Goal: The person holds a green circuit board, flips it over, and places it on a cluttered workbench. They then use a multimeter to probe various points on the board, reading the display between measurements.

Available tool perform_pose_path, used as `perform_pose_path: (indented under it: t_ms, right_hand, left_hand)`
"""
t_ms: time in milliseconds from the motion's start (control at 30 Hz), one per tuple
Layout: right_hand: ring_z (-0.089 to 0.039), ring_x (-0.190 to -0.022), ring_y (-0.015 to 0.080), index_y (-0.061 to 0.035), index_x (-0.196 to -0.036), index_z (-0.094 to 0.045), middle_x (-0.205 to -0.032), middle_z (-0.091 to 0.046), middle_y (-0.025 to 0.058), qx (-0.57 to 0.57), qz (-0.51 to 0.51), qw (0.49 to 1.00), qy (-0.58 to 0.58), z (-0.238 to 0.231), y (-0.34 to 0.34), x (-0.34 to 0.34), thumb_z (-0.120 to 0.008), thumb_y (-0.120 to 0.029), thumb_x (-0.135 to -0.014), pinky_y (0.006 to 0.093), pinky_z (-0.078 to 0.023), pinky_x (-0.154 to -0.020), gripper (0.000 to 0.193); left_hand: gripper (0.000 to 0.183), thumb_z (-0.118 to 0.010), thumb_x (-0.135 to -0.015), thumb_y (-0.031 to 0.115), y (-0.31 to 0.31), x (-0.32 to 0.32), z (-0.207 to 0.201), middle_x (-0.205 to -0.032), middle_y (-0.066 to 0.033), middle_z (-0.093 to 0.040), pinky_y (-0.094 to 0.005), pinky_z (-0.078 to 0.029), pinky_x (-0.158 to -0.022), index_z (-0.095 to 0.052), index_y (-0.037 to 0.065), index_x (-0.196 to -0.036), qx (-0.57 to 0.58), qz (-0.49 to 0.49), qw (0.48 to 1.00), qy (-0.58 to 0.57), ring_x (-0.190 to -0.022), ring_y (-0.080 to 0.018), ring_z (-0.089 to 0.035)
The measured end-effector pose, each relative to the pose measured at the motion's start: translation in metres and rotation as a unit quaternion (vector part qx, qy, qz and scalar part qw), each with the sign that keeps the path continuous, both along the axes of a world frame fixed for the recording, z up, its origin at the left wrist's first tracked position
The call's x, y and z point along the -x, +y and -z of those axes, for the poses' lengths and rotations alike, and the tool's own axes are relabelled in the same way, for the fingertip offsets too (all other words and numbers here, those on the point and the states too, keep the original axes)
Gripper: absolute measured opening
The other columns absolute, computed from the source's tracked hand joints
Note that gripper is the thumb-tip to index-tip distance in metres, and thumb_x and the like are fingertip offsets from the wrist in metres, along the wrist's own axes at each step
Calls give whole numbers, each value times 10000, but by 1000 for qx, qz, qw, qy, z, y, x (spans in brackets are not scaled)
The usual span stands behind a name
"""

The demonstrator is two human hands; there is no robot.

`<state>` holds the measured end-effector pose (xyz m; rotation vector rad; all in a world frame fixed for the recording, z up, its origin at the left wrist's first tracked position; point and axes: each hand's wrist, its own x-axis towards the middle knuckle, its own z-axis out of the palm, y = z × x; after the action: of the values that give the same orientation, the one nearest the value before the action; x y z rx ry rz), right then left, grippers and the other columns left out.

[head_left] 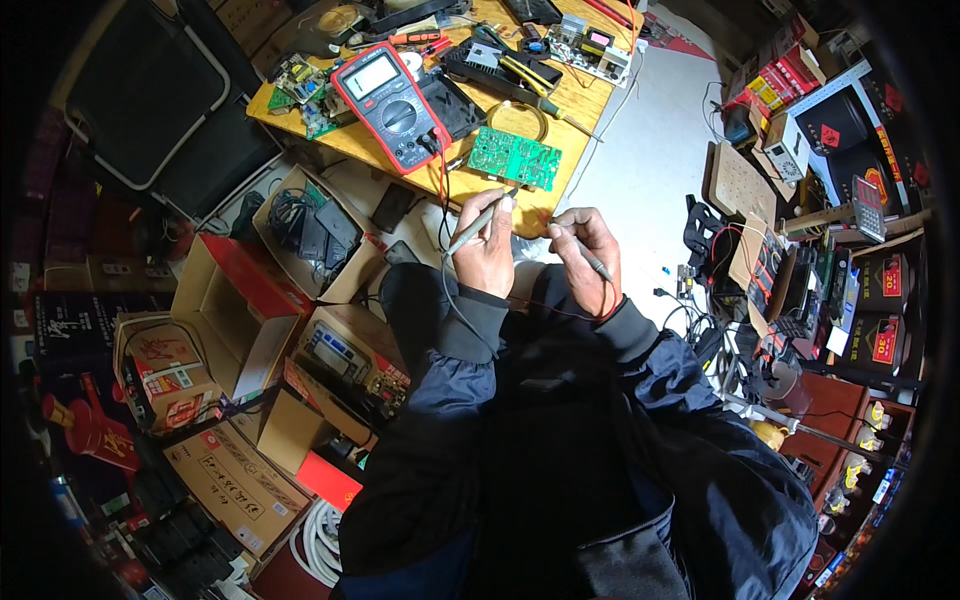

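Observation:
My left hand (486,262) is closed on a grey test probe (468,234) with a dark lead hanging from it. The probe's upper end is near the lower edge of a green circuit board (514,157), solder side up; I cannot tell whether it touches. Across from it, my right hand (592,262) grips a second grey test probe (594,259) with a red lead, its tip end apart from the board. Left of the board, a red-and-grey digital multimeter (392,108) lies face up, its display lit, with red and black leads plugged in.
The yellow wooden table (585,110) carries a coil of solder wire (520,118), yellow-handled pliers (527,75) and other circuit boards (590,50). Open cardboard boxes (240,300) crowd the floor at left, beside a black chair (150,100). Cables and packed shelves stand at right.

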<state>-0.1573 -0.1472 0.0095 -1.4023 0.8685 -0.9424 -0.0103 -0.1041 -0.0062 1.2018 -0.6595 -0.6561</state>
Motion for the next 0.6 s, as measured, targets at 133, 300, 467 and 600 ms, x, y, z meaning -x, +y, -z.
perform_pose_path:
  t_ms: [133, 300, 467, 600]
  right_hand:
    - [-625, -891, 108, -9, -1136, -600, -974, -691, 66, 16, 10, 999, -36, -8, -8, 9, -648, -90, -1069, 266, -502, -828, 116]
    - [-647, -874, 112, 9, -1109, -610, -927, -664, 38, 17, 49, 996, -68, -11, -17, 11, -667, -85, -1048, 271, -522, -824, 126]
    - [-645, -861, 110, 7, -1116, -607, -933, -652, 36, 6, 54, 996, -66, -9, -20, 11, -666, -97, -1055, 269, -527, -811, 135]
    - [-639, -854, 102, 10, -1120, -605, -929, -651, 35, 7, 50, 997, -65, -8, -18, 7, -660, -98, -1059, 260, -518, -798, 136]
  left_hand:
    - [207, -651, -1090, 155, 1, -1, -3, -1097, -91, -733, -294, -517, -935, -665, -11, -1212, -1, 6, 1000, -4, -1033, -151, -678]
    - [217, -660, -1087, 171, 1, -1, -5, -1082, -86, -733, -294, -514, -932, -669, -14, -1201, -20, 21, 1000, 4, -1027, -146, -671]
    - [232, -664, -1087, 188, 1, -1, -4, -1088, -87, -733, -295, -514, -933, -669, -15, -1199, -6, 21, 1000, 12, -1021, -148, -671]
    - [253, -666, -1089, 208, 1, -2, -3, -1093, -93, -732, -299, -515, -943, -667, -17, -1204, -9, 22, 1000, 14, -1027, -152, -672]
